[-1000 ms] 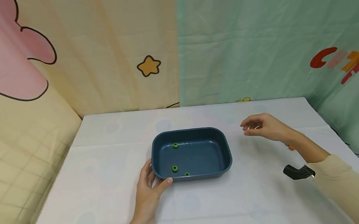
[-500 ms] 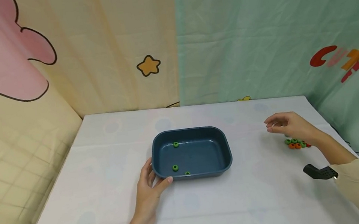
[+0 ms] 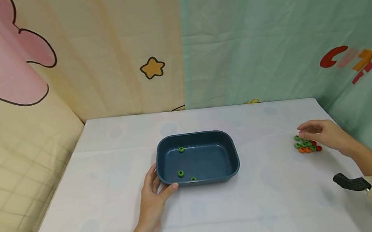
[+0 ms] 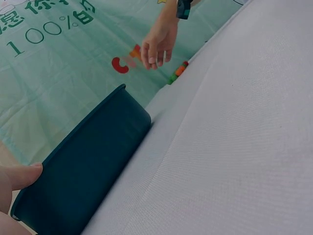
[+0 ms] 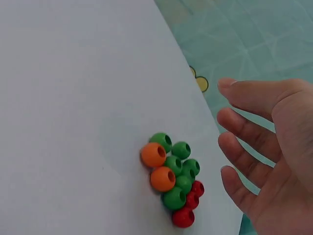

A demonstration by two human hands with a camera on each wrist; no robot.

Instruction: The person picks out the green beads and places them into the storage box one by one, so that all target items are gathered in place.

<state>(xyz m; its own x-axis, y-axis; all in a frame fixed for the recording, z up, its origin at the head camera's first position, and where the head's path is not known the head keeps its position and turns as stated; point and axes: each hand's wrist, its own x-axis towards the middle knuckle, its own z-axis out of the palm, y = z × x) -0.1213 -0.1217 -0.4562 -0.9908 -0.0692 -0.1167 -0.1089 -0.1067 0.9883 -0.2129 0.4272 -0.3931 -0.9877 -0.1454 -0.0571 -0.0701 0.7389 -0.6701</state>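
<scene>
A dark blue tray point(image 3: 202, 182) stands mid-table with three green beads, one of them a green bead point(image 3: 181, 174) near its front left. My left hand point(image 3: 152, 204) holds the tray's left front corner, thumb on the rim; the left wrist view shows the thumb on the tray wall point(image 4: 93, 161). Over at the right, my right hand point(image 3: 328, 136) hovers just above a cluster of green, red and orange beads point(image 3: 308, 149). In the right wrist view the right hand point(image 5: 274, 152) has loosely bent, parted fingers and holds nothing, beside an orange bead point(image 5: 162, 179) and the others.
A white cloth point(image 3: 113, 204) covers the table. Patterned curtains point(image 3: 253, 36) hang behind and at both sides of it. A black strap end point(image 3: 351, 182) sticks out from the right sleeve.
My right hand has moved right, away from the tray and over to the bead cluster, uncovering more of the beads. My left hand and the tray have stayed in place.
</scene>
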